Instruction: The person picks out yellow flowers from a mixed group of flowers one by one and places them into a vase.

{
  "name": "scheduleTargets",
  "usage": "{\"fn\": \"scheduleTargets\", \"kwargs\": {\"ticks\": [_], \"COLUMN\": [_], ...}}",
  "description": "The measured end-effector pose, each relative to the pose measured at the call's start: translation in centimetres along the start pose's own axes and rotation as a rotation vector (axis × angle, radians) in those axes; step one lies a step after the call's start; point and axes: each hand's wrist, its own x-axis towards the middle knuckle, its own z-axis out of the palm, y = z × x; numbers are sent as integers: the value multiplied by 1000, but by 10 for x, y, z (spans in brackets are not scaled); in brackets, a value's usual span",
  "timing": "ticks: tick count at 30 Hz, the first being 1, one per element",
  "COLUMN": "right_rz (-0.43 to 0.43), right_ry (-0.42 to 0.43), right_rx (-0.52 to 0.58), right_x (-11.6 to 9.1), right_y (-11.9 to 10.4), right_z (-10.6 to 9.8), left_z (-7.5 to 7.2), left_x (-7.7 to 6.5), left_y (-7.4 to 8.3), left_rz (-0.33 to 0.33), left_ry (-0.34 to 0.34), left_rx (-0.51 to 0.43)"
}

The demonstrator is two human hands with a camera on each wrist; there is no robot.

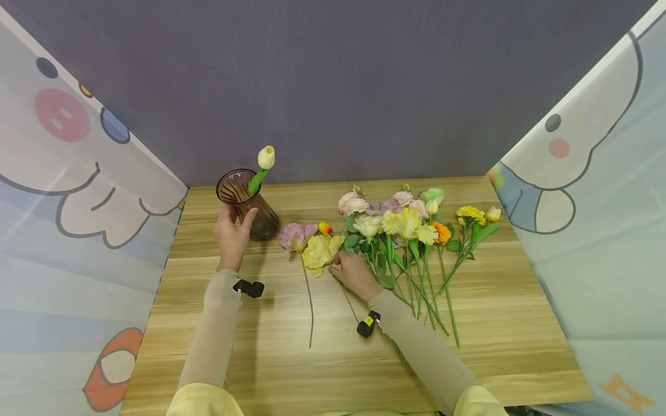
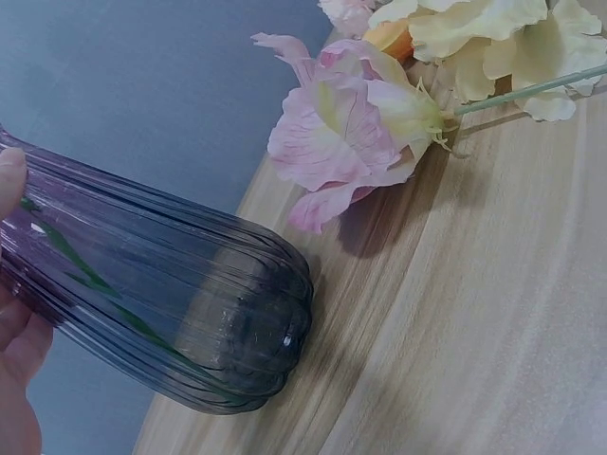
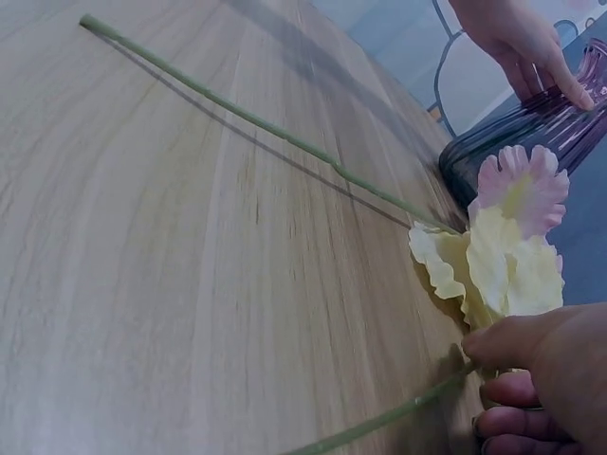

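Observation:
My left hand grips a ribbed, translucent purple glass vase near its upper part. A white tulip stands in the vase and leans on its rim; its green stem shows through the glass in the left wrist view. My right hand pinches the stem of a yellow ruffled flower just below the blossom, thumb and forefinger at the stem in the right wrist view. That flower lies low over the table, beside a pink-purple flower whose long stem lies on the wood.
Right of my right hand lies a spread of artificial flowers, with pink, white, yellow and orange heads and crossing green stems. A yellow-orange bud lies behind the yellow flower. The wooden table meets a dark wall behind; printed curtains hang at both sides.

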Motion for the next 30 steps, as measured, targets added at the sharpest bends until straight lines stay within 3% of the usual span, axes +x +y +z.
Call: {"fn": "scheduleTargets", "kwargs": {"ticks": [6,16,25,30], "right_rz": [4,61,19,-21], "right_ry": [19,57,191,299], "right_rx": [-34,57,193,345], "right_x": [1,8,17,27], "right_y": [-4,-8,-18,-33], "right_z": [-2,-13,-38,-62], "left_z": [0,0,0,0], "left_x": [0,-1,-1,0], "left_y": [-1,-4,-4,-3], "left_rz": [-10,-12,0,-1], "left_ry": [-3,1,3,-3], "left_rx": [-6,-24,-10,5]}}
